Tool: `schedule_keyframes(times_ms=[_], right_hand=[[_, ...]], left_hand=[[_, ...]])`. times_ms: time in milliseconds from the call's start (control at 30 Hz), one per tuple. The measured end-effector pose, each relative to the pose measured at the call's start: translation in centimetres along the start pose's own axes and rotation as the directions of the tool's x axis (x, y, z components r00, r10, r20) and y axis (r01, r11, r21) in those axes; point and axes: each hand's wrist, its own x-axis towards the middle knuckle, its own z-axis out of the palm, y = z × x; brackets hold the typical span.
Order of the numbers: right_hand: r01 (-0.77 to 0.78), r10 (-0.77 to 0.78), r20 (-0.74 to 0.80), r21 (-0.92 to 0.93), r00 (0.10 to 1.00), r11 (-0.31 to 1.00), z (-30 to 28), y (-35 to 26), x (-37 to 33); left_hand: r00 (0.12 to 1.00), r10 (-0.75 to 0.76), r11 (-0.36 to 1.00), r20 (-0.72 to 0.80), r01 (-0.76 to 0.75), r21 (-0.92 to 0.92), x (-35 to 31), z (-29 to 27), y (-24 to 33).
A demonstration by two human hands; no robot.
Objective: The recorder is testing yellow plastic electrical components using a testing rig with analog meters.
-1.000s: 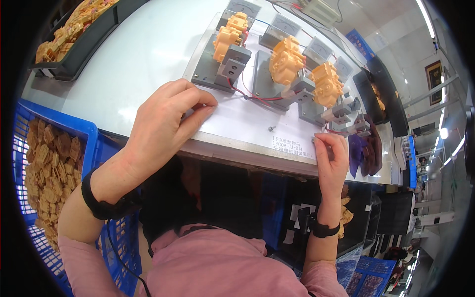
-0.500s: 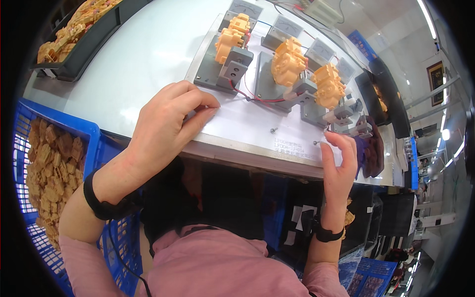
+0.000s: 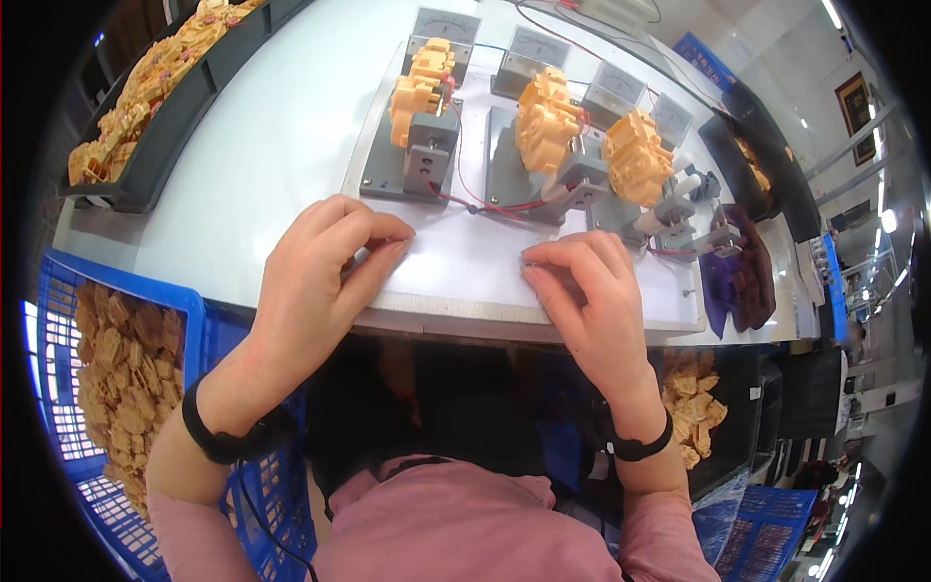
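Note:
My left hand (image 3: 325, 272) rests at the front left of a white-topped board (image 3: 456, 281), thumb and forefinger pinched together. Whatever they may hold is too small to see. Farther right, my right hand (image 3: 596, 301) is over the same board with thumb and forefinger closing around something tiny that I cannot make out. Beyond the hands, three yellow-orange plastic gearbox-like parts, one left (image 3: 422, 92), one middle (image 3: 548, 121) and one right (image 3: 637, 158), sit on grey fixtures. Red and black wires (image 3: 472, 209) run between the fixtures. A small screw (image 3: 689, 292) stands near the board's right end.
Several analog meters (image 3: 538, 48) line the back. A black tray (image 3: 145, 175) of yellow parts is at far left. Below it stands a blue crate (image 3: 126, 274) of tan pieces. Dark purple cloth (image 3: 747, 276) lies right of the board. More yellow parts (image 3: 693, 412) sit below the table edge.
My right hand has moved left across the board, and its thumb and forefinger have come closer together. My left hand keeps its pinch. The whole view has shifted slightly.

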Motion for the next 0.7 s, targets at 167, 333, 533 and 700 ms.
schedule_keyframes(times_ms=[167,333,533,700], right_hand=[[0.037,-0.037,-0.045,0.001,0.998,0.999,0.23,0.43,0.14],[0.033,-0.033,-0.032,-0.007,0.999,0.999,0.03,0.65,-0.01],[0.014,-0.014,-0.046,0.007,0.999,1.000,0.09,0.81,-0.20],[0.014,-0.013,-0.077,0.011,0.997,1.000,-0.03,0.78,-0.23]], left_hand=[[1.000,0.013,1.000,0.003,-0.013,0.005,0.24,0.00,0.25],[1.000,0.010,1.000,0.019,-0.010,0.020,0.42,0.05,0.39],[0.999,-0.026,0.997,0.032,0.024,0.068,0.37,0.10,0.49],[0.996,-0.089,0.995,0.018,0.088,0.053,0.30,0.24,0.64]])
